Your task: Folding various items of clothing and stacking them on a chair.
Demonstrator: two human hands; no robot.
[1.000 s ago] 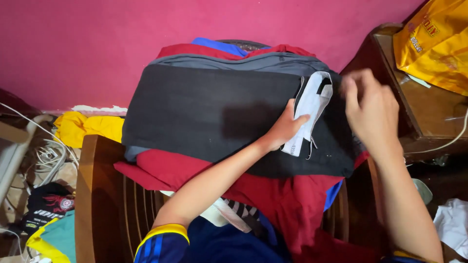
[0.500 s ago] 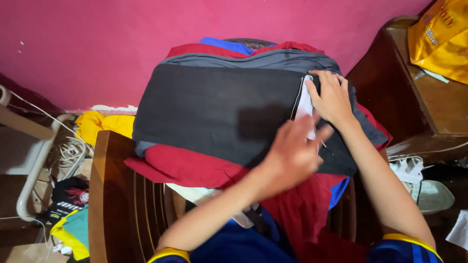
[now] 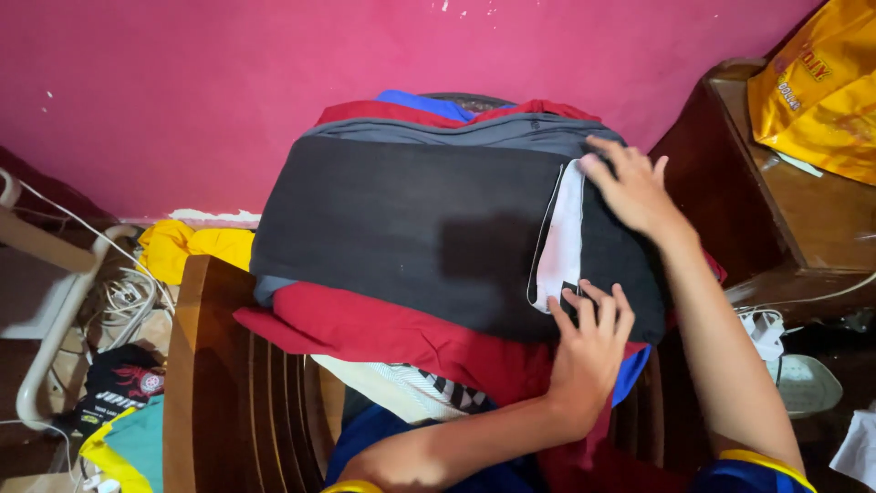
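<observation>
A big pink wall fills the back. In front of it stands a brown wooden chair with a tall heap of clothes on it. On top of the heap lies a wide black garment, spread out flat. Under it is a red cloth, and a grey cloth peeks out at the far edge. To the right is a dark wooden table with a yellow bag on it. A yellow cloth lies on the floor at the left, near some white cables.

A white panel runs as a strip down the right part of the black garment.

The right hand lies flat on the black garment at the top of the white panel. Its fingers are open and spread, pressing down and holding nothing. The left hand rests at the near edge of the black garment, at the bottom of the white panel. Its fingers are open and a little bent, touching the cloth. The white panel lies between the two hands.
</observation>
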